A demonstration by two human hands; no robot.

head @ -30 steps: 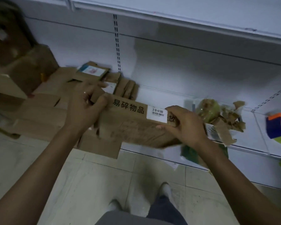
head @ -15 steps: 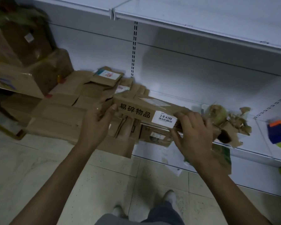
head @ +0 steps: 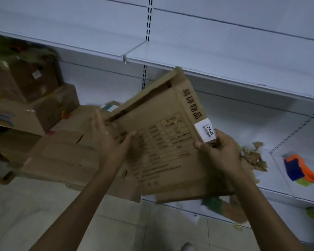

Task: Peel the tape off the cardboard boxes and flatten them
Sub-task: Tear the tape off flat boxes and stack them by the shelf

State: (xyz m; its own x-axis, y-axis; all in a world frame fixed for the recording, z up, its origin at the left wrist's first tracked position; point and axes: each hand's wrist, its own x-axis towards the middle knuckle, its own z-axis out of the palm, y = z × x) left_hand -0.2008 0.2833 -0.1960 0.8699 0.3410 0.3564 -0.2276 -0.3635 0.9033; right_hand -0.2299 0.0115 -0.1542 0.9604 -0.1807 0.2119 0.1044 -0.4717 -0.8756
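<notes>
Both hands are clamped on the cardboard box [head: 161, 142], which I hold tilted in front of me above the floor. My left hand [head: 112, 140] grips its left edge, thumb pressed on the printed face and fingers wrapped behind. My right hand [head: 219, 151] pinches the right edge just below the white label [head: 206, 131], thumb in front, fingers curled round the side panel. To do this well, I judge I should turn the box until any seam tape shows, peel it in one strip, then press the sides in along their creases. Beyond, flattened boxes [head: 62, 156] lie stacked at left. Torn brown scraps [head: 254, 160] sit on the low shelf [head: 283, 189], near an orange and blue object [head: 297, 169], perhaps a tape dispenser.
</notes>
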